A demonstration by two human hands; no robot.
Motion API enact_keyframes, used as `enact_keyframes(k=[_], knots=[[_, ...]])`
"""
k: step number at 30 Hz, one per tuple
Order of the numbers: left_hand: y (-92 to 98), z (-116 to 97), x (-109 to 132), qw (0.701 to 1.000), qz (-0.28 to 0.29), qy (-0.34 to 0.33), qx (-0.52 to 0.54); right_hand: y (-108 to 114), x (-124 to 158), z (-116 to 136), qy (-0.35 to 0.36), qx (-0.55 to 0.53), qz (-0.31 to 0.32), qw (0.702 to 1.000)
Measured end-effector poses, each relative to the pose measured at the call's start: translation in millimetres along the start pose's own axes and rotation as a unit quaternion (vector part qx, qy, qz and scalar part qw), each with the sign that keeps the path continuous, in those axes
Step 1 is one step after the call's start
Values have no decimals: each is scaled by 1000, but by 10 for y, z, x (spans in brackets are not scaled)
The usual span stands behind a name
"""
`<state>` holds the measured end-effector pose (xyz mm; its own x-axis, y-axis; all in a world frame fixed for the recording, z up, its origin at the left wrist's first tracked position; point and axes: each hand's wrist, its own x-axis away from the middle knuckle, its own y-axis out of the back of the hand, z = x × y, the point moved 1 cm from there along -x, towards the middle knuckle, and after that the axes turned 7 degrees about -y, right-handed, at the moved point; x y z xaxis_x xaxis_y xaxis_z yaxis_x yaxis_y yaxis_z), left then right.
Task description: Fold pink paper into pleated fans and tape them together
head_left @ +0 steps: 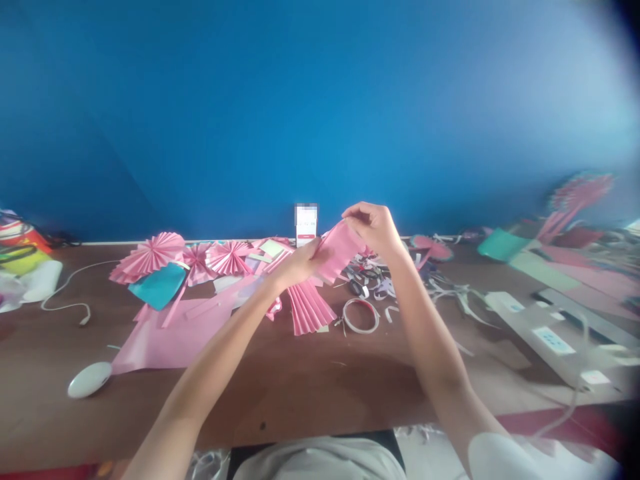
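Note:
Both my hands are raised above the brown table and grip one pleated pink paper strip. My left hand pinches its lower left end. My right hand is closed over its upper right end. Below them lies another folded pink paper fan piece. Several finished pink paper rosettes lie in a row at the back left.
A flat pink paper sheet and a teal paper piece lie left of centre. A white mouse sits front left. A tape ring, paper scraps, a white power strip and a small white box are also there.

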<state>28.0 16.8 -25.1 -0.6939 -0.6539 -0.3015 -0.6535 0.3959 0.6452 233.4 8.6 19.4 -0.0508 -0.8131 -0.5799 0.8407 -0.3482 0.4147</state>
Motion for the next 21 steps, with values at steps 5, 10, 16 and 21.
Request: enact_keyframes(k=[5, 10, 16, 21], knots=[[-12, -27, -20, 999, -36, 6, -16, 11, -9, -2, 5, -2, -1, 1000], [17, 3, -18, 997, -23, 9, -70, 3, 16, 28, -6, -12, 13, 1000], [102, 43, 13, 993, 50, 19, -110, -10, 22, 76, -8, 1, 19, 1000], [199, 86, 76, 990, 117, 11, -74, 7, 31, 102, -4, -1, 17, 1000]])
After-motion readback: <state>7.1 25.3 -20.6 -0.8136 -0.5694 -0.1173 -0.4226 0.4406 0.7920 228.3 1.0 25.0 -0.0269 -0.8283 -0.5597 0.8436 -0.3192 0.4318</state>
